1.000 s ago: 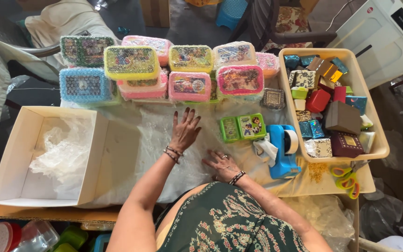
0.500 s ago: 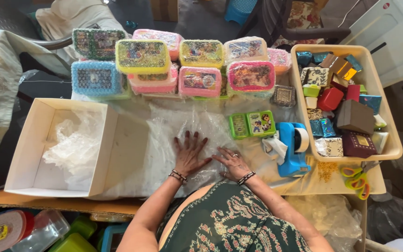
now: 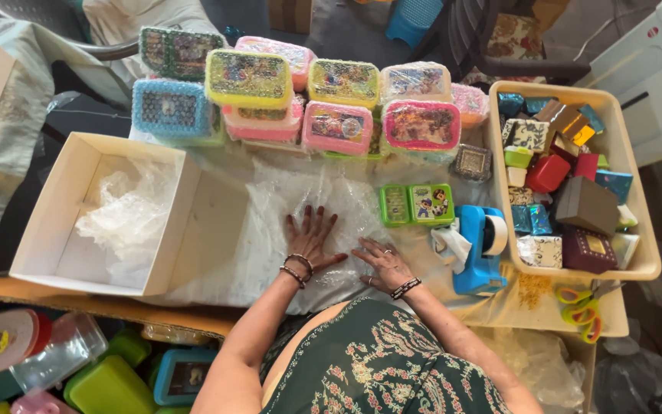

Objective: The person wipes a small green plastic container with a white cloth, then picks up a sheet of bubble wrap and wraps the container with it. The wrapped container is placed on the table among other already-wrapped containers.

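My left hand [image 3: 311, 239] lies flat, fingers spread, on a clear bubble-wrap sheet [image 3: 270, 203] spread over the table. My right hand [image 3: 381, 261] presses flat on the same sheet close beside it, with a ring and a bracelet on it. Neither hand holds anything. A small green lunch box [image 3: 417, 204] with a picture lid lies just beyond the right hand. A blue tape dispenser [image 3: 480, 247] stands to the right of it.
Several bubble-wrapped lunch boxes [image 3: 337, 106] are stacked along the far edge. An open white carton [image 3: 55, 215] with crumpled plastic sits at left. A beige tray [image 3: 647, 230] of small gift boxes stands at right, scissors [image 3: 581, 310] near its front corner. Plastic containers [image 3: 109, 383] lie on the floor.
My left hand has drawn back from the far middle of the sheet toward me and now lies next to my right hand. The view has shifted slightly.
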